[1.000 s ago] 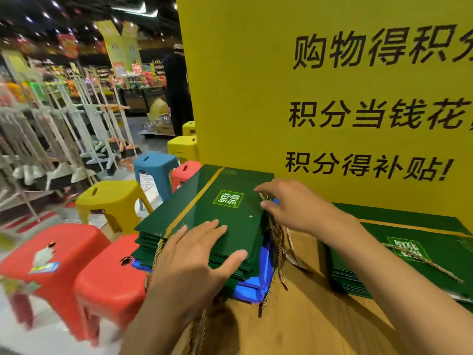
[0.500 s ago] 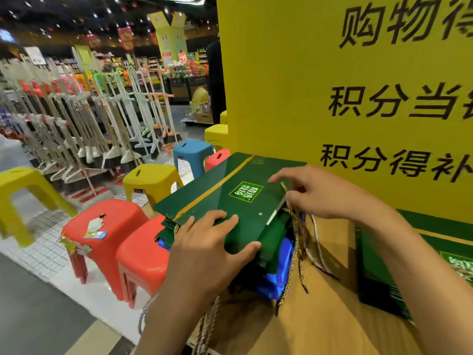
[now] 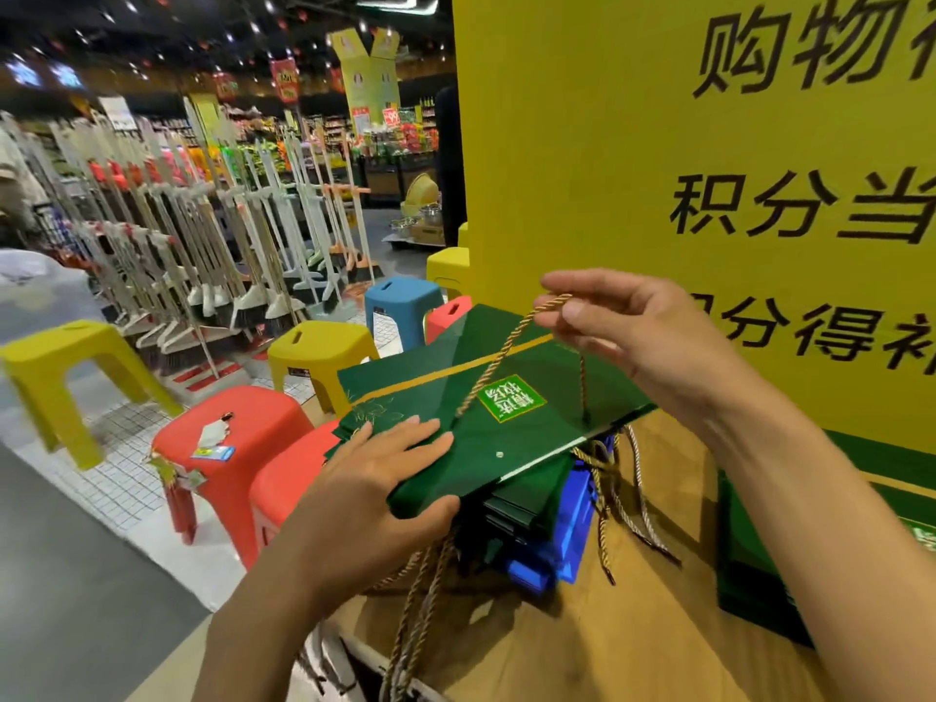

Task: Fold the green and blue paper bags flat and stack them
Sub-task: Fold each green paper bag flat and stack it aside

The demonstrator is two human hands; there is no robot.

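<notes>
The right forearm crosses the second pile of green bags at the right and the frame edge cuts it off, so those bags cannot be counted. The stack of green bags under the top one shows only its edges. The blue bags beneath show only one corner, and their number is also unclear. The black print on the yellow board runs out of view.

Two hands are at work. The left hand grips the near corner of the top green bag, with fingers flat on its face and the thumb curled at its edge. The right hand pinches the gold cord handle between thumb and forefinger, above the bag. The bag is flat and tilted over the stack, at the left end of the wooden table. Whether it touches the stack cannot be told.

On the floor stand three red stools, one blue stool and at least three yellow stools. All are moulded plastic with a slot in the seat.

The bag is smooth dark-green card with one gold stripe and one small square label. The cord is twisted rope, and more cords hang from the stack.
</notes>
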